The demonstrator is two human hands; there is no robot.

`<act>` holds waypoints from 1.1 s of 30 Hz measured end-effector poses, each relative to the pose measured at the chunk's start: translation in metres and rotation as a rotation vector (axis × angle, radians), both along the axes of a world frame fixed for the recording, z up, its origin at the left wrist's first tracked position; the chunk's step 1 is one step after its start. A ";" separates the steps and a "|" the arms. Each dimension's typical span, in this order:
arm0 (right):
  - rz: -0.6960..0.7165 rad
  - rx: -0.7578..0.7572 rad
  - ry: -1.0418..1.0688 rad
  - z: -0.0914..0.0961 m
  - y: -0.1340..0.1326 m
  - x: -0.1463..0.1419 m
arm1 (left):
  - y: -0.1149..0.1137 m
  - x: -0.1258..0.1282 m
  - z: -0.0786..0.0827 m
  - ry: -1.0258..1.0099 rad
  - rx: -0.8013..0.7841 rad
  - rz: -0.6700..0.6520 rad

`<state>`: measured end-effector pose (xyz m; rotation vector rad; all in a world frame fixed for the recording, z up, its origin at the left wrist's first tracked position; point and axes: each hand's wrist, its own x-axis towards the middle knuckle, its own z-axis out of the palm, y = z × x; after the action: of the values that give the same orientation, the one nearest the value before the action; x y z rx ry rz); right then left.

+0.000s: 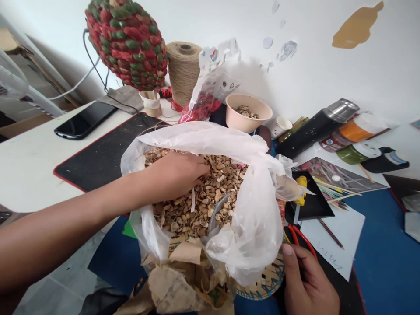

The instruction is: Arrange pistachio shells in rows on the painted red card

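Shells, brown, curled (some paler), left hand among them, right hand beside bag, both grips unclear

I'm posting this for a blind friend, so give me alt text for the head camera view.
A person's left hand reaches into a white plastic bag of what look like dry brown shells, while the right hand is at the edge of a woven tray. Behind stand a red-and-green ornament, a twine spool and a pink bowl.
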<state>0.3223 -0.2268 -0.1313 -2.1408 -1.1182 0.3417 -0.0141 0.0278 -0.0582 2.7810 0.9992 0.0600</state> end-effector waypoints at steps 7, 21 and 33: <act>-0.010 -0.016 0.039 0.001 -0.002 0.000 | 0.000 -0.008 -0.011 0.064 0.117 -0.001; 0.019 0.027 0.037 -0.001 -0.001 -0.002 | -0.006 -0.009 0.000 0.063 0.051 0.043; 0.010 0.025 0.021 -0.001 0.003 -0.002 | -0.033 0.029 0.070 -0.658 -0.349 -0.159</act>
<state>0.3208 -0.2240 -0.1326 -2.1061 -1.1157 0.3516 0.0145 -0.0055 0.0116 2.2569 0.5517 0.6594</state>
